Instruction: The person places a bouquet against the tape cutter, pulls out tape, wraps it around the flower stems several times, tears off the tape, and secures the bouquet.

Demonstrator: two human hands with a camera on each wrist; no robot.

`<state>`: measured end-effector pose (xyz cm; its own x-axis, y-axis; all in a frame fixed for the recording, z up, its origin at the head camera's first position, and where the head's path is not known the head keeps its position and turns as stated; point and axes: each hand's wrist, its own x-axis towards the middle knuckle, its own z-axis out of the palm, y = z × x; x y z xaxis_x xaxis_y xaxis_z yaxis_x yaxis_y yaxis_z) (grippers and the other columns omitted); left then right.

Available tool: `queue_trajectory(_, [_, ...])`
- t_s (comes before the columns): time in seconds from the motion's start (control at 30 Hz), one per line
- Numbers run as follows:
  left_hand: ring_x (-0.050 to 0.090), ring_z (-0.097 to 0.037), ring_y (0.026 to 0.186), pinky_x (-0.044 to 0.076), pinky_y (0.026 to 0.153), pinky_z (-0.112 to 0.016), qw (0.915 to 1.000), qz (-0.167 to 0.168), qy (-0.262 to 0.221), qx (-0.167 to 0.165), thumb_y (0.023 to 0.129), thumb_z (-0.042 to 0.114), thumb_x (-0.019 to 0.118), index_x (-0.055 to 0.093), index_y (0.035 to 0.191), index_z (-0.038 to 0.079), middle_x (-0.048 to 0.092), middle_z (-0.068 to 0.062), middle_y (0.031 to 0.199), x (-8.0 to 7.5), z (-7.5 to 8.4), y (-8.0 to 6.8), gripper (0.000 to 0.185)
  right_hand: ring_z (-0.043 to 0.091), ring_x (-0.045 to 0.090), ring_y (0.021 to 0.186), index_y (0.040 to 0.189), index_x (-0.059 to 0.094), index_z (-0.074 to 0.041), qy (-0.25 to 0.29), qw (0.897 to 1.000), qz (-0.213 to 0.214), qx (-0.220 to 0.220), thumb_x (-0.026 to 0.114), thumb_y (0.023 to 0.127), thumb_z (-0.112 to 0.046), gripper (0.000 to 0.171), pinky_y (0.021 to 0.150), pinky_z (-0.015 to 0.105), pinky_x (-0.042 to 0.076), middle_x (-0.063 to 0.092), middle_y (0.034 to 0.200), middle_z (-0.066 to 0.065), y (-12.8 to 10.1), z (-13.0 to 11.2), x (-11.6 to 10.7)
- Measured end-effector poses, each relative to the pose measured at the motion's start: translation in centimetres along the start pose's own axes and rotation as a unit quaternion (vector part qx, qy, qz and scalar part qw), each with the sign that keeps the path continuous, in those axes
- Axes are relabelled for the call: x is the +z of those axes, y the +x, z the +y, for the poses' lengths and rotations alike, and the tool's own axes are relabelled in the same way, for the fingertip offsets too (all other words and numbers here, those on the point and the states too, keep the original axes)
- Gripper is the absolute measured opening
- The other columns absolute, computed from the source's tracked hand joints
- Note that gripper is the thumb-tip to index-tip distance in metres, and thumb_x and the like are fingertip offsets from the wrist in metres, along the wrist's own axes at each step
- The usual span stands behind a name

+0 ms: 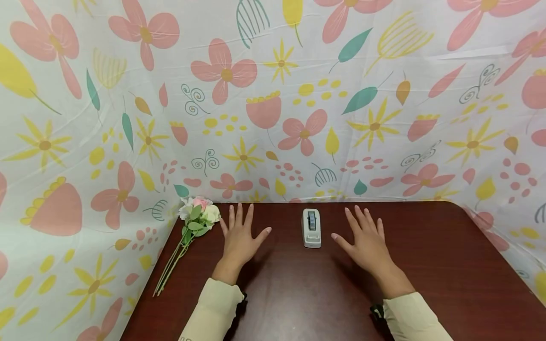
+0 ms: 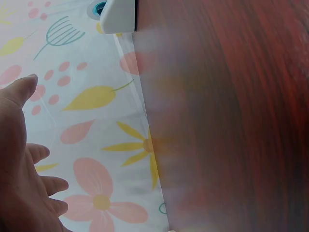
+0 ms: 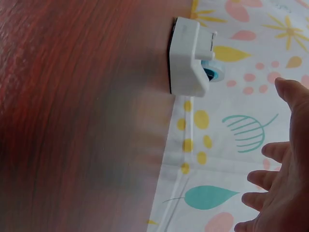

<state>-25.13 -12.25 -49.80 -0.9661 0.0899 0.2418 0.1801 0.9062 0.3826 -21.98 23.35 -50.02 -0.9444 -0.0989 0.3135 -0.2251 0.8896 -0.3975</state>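
Both hands lie flat, palms down, on a dark red-brown table point(image 1: 298, 293). My left hand point(image 1: 240, 237) has its fingers spread and straight, holding nothing. My right hand point(image 1: 366, 239) is spread the same way, empty. Between them, near the table's far edge, stands a white tape dispenser point(image 1: 312, 228) with a bluish roll; neither hand touches it. The dispenser also shows in the left wrist view point(image 2: 118, 14) and the right wrist view point(image 3: 189, 60). A small bunch of pale pink and white flowers point(image 1: 197, 214) with long green stems lies at the table's far left corner, just left of my left hand.
A floral-print cloth point(image 1: 273, 104) hangs behind and around the table as a backdrop. The flower stems point(image 1: 170, 265) run along the table's left edge. Cream sleeves point(image 1: 213, 308) cover both forearms.
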Motion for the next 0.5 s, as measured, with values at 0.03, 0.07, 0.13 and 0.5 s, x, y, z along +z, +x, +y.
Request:
queue_trajectory(0.03, [-0.004,-0.035,0.159,0.001,0.119,-0.072,1.0,0.0,0.0,0.0,0.091,0.077,0.047,0.013,0.163,0.029,0.005,-0.011,0.171,0.0,0.0,0.0,0.093,0.05,0.016,0.152,0.159,0.03,-0.011,0.0,1.0,0.0,0.0,0.061,0.093,-0.063,0.09,0.12,0.07,0.001,0.025,0.164,0.026,0.0,0.0,0.0])
queue_trajectory(0.07, [-0.005,-0.035,0.159,0.0,0.119,-0.072,1.0,-0.001,-0.004,0.0,0.092,0.077,0.047,0.013,0.163,0.029,0.004,-0.011,0.172,-0.1,0.0,0.0,0.092,0.05,0.016,0.152,0.159,0.03,-0.011,-0.001,1.0,0.0,0.0,0.061,0.093,-0.063,0.09,0.12,0.07,0.001,0.025,0.164,0.026,0.0,0.1,0.0])
queue_trajectory(0.13, [-0.008,-0.033,0.159,-0.001,0.12,-0.071,1.0,-0.004,-0.007,-0.001,0.092,0.076,0.047,0.013,0.163,0.029,0.004,-0.01,0.172,-0.1,-0.1,0.0,0.092,0.049,0.015,0.153,0.16,0.029,-0.011,0.001,1.0,-0.003,0.003,0.061,0.093,-0.063,0.09,0.12,0.07,0.001,0.025,0.164,0.026,0.0,0.1,-0.1])
queue_trajectory(0.5, [0.001,-0.037,0.159,0.005,0.119,-0.072,0.9997,-0.006,-0.023,-0.007,0.095,0.067,0.053,0.019,0.163,0.025,0.012,-0.014,0.17,-1.0,-1.3,-0.1,0.087,0.048,0.019,0.152,0.16,0.027,-0.008,0.037,0.999,-0.025,0.001,0.061,0.097,-0.055,0.085,0.118,0.069,0.016,0.023,0.164,0.026,-0.2,-0.3,-0.3])
